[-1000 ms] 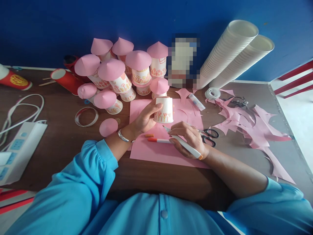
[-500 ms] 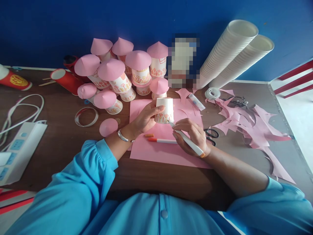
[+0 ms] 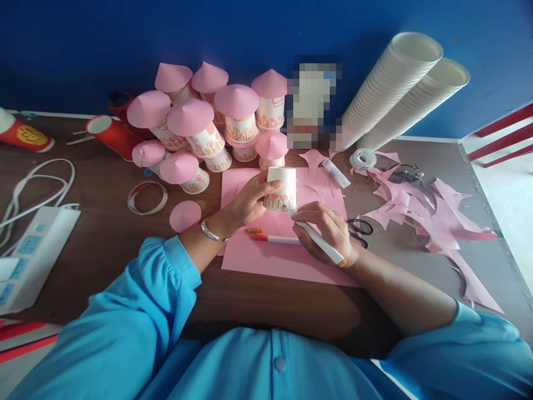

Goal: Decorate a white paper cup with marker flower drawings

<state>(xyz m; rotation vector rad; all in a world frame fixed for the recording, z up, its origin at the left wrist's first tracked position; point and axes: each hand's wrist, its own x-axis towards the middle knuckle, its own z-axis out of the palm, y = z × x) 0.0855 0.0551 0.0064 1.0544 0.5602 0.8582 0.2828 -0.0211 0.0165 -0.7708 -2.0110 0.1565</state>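
My left hand [image 3: 254,197] grips a white paper cup [image 3: 281,180], which is upside down with its rim at the bottom. Red flowers and stems are drawn around the cup's lower part. In my right hand [image 3: 327,230] is a white marker pen [image 3: 320,243] with an orange end; its tip meets the cup near the rim. Below the cup lie pink paper sheets [image 3: 266,264], with a red-capped marker [image 3: 275,239] and a loose orange cap [image 3: 255,230] on them. Black-handled scissors [image 3: 361,228] are partly hidden by my right hand.
Several decorated cups with pink cone roofs [image 3: 236,101] stand behind. Tall stacks of white cups [image 3: 387,83] lean at the back right, near clear tape [image 3: 363,159] and pink scraps [image 3: 437,216]. A red cup [image 3: 110,136], tape ring [image 3: 147,199] and power strip [image 3: 41,250] are leftward.
The marker tip has shifted very slightly left along the cup's lower edge. My left hand keeps its hold on the cup, and the view has moved a little.
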